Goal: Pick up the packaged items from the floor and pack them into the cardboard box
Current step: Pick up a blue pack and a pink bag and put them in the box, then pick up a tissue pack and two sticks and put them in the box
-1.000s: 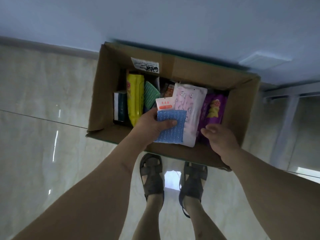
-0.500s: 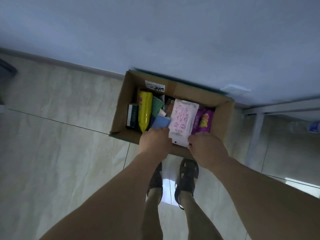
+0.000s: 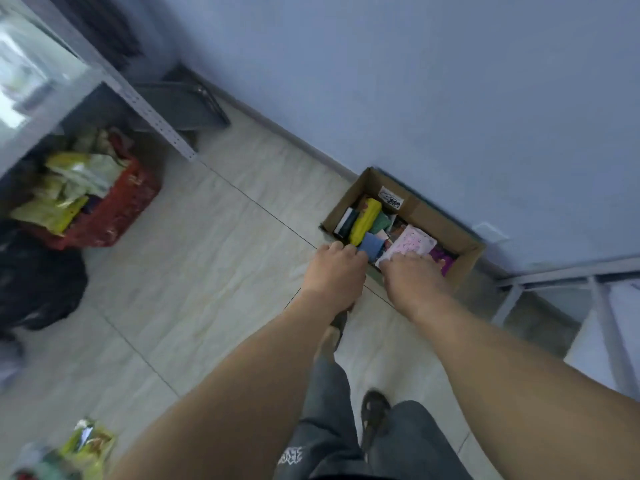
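Note:
The cardboard box [image 3: 347, 198] stands open on the tiled floor against the blue wall. Upright in it are a yellow pack [image 3: 365, 220], a blue pack [image 3: 372, 244], a pink-and-white pack [image 3: 412, 241] and a purple pack [image 3: 446, 260]. My left hand [image 3: 334, 271] hovers at the box's near edge, its bent fingers by the blue pack. My right hand [image 3: 412, 277] lies over the near corner of the pink-and-white pack. Both sets of fingertips are hidden and blurred; neither hand plainly grips anything.
A red basket [image 3: 124, 209] heaped with yellow-green packets sits under a grey metal shelf at the left. A black bag [image 3: 34, 282] lies beside it. Loose packets [image 3: 86, 445] lie on the floor at the bottom left. A grey shelf frame [image 3: 595, 306] stands right of the box.
The blue pack left my left hand and now stands in the box. The view has risen and swung left, so the box looks smaller and the red basket has come into sight.

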